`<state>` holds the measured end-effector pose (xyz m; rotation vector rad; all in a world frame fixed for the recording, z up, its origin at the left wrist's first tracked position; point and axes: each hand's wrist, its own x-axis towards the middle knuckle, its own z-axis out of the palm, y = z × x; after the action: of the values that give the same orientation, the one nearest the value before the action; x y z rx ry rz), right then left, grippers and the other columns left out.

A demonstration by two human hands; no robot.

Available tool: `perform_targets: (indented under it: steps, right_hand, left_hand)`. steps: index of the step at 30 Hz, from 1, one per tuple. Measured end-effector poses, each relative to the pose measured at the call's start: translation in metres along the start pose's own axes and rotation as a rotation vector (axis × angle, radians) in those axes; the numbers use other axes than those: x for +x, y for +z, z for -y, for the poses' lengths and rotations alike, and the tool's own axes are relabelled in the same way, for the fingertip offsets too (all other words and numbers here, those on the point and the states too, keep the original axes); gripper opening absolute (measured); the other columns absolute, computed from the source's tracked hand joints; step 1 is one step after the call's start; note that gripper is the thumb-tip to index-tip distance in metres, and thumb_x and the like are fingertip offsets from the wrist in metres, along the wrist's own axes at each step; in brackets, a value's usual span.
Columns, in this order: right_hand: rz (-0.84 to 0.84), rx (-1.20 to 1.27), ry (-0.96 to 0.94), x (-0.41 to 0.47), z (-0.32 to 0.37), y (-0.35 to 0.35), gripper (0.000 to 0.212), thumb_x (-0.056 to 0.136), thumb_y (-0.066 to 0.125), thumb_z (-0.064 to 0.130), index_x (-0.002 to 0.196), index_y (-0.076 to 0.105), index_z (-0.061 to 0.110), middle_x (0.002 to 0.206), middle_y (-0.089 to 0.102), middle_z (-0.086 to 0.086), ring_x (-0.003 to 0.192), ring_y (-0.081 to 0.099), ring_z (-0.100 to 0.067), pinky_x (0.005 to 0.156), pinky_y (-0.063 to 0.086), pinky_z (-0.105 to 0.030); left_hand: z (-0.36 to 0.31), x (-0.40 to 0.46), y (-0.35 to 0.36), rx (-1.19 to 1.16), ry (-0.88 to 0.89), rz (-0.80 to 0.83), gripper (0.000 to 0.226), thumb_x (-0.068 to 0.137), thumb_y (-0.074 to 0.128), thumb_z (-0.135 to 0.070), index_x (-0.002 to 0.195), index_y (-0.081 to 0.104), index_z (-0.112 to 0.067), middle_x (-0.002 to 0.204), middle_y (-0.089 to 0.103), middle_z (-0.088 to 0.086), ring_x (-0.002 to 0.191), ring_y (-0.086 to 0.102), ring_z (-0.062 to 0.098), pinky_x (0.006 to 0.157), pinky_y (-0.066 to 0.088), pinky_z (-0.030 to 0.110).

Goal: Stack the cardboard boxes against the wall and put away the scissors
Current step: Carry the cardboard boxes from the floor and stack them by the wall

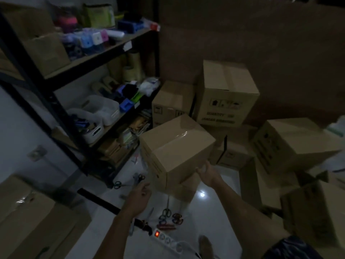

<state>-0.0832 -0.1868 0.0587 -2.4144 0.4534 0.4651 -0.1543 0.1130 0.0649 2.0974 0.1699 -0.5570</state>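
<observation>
A taped cardboard box (177, 146) sits tilted in the middle of the view, its lower end over another box (183, 189) on the white floor. My right hand (207, 173) touches its near lower edge with the fingers spread. My left hand (139, 196) hovers just left of the box with its fingers loosely curled, holding nothing. Several scissors lie on the floor: one pair (166, 212) and another (177, 218) below the box, and two more (117, 184) (139, 177) near the shelf foot. More boxes (225, 94) stand stacked by the brown wall.
A black metal shelf (56, 101) full of bins and small items fills the left. A white power strip (165, 239) with a lit red switch lies near my feet beside a dark-handled cutter (141, 224). Large boxes stand at lower left (37, 217) and right (317, 212).
</observation>
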Motion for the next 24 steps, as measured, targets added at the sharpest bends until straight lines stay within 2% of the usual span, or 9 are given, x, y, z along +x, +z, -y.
perform_targets:
  steps: [3, 6, 8, 9, 14, 17, 20, 22, 24]
  right_hand:
    - [0.037, 0.010, -0.002, 0.075, -0.021, -0.016, 0.080, 0.095, 0.052, 0.054, 0.154, 0.024, 0.008, 0.150, 0.044, -0.018, 0.137, 0.042, -0.035, 0.110, 0.038, -0.040]
    - [0.074, 0.046, -0.001, 0.151, -0.030, -0.028, 0.086, 0.091, 0.053, 0.062, 0.157, 0.020, 0.017, 0.150, 0.042, -0.020, 0.140, 0.037, -0.037, 0.113, 0.035, -0.042]
    - [0.075, 0.073, 0.012, 0.198, -0.036, -0.035, 0.110, 0.071, 0.049, 0.085, 0.157, 0.020, 0.024, 0.158, 0.030, -0.016, 0.142, 0.032, -0.038, 0.116, 0.030, -0.045]
    - [0.065, 0.101, 0.037, 0.227, -0.042, -0.036, 0.116, 0.064, 0.051, 0.085, 0.157, 0.018, 0.025, 0.160, 0.027, -0.014, 0.142, 0.031, -0.038, 0.116, 0.030, -0.048]
    - [-0.045, 0.131, 0.058, 0.296, -0.061, -0.047, 0.106, 0.078, 0.068, 0.066, 0.157, 0.009, 0.027, 0.161, 0.024, -0.011, 0.145, 0.023, -0.037, 0.113, 0.031, -0.047]
    - [0.085, 0.226, 0.047, 0.314, -0.062, -0.052, 0.084, 0.087, 0.073, 0.039, 0.153, 0.028, 0.011, 0.146, 0.046, -0.012, 0.132, 0.045, -0.033, 0.082, 0.039, -0.023]
    - [0.090, 0.276, 0.021, 0.306, -0.062, -0.056, 0.067, 0.090, 0.073, 0.021, 0.146, 0.039, 0.005, 0.136, 0.052, -0.011, 0.124, 0.051, -0.029, 0.073, 0.037, -0.016]
    - [0.076, 0.278, -0.001, 0.300, -0.063, -0.057, 0.069, 0.088, 0.075, 0.024, 0.145, 0.040, 0.006, 0.129, 0.052, -0.010, 0.118, 0.053, -0.028, 0.077, 0.041, -0.019]
    - [0.099, 0.317, -0.018, 0.283, -0.055, -0.060, 0.078, 0.079, 0.081, 0.039, 0.141, 0.043, 0.010, 0.129, 0.054, -0.007, 0.114, 0.057, -0.029, 0.087, 0.053, -0.035]
  left_hand:
    - [-0.017, 0.059, 0.036, -0.101, -0.089, -0.052, 0.040, 0.099, 0.048, -0.029, 0.138, 0.044, -0.020, 0.124, 0.057, 0.000, 0.113, 0.053, 0.016, 0.098, 0.046, 0.031]
    - [-0.030, 0.121, 0.067, -0.186, -0.204, -0.114, 0.058, 0.099, 0.046, -0.038, 0.150, 0.025, -0.020, 0.141, 0.043, -0.003, 0.130, 0.043, 0.019, 0.111, 0.035, 0.033]
    - [-0.036, 0.160, 0.084, -0.255, -0.249, -0.168, 0.070, 0.098, 0.045, -0.045, 0.154, 0.011, -0.021, 0.155, 0.029, -0.003, 0.137, 0.035, 0.017, 0.116, 0.027, 0.034]
    - [-0.036, 0.184, 0.095, -0.298, -0.270, -0.214, 0.071, 0.097, 0.046, -0.046, 0.154, 0.011, -0.021, 0.156, 0.029, 0.000, 0.137, 0.036, 0.018, 0.116, 0.028, 0.034]
    - [-0.032, 0.234, 0.122, -0.486, -0.413, -0.334, 0.099, 0.079, 0.059, -0.068, 0.153, 0.015, -0.020, 0.147, 0.041, -0.003, 0.129, 0.046, 0.021, 0.109, 0.038, 0.036]
    - [-0.024, 0.246, 0.130, -0.606, -0.455, -0.395, 0.097, 0.073, 0.065, -0.069, 0.150, 0.028, -0.024, 0.143, 0.047, -0.005, 0.124, 0.051, 0.021, 0.106, 0.043, 0.044]
    - [-0.021, 0.236, 0.133, -0.627, -0.424, -0.419, 0.088, 0.073, 0.069, -0.065, 0.146, 0.037, -0.027, 0.140, 0.052, -0.001, 0.121, 0.053, 0.021, 0.105, 0.044, 0.042]
    - [-0.021, 0.224, 0.131, -0.623, -0.423, -0.438, 0.088, 0.072, 0.068, -0.067, 0.145, 0.040, -0.027, 0.137, 0.054, 0.000, 0.119, 0.055, 0.021, 0.104, 0.044, 0.038]
    - [-0.027, 0.200, 0.124, -0.647, -0.438, -0.469, 0.073, 0.080, 0.067, -0.057, 0.143, 0.043, -0.026, 0.131, 0.057, -0.001, 0.113, 0.057, 0.020, 0.101, 0.046, 0.036]
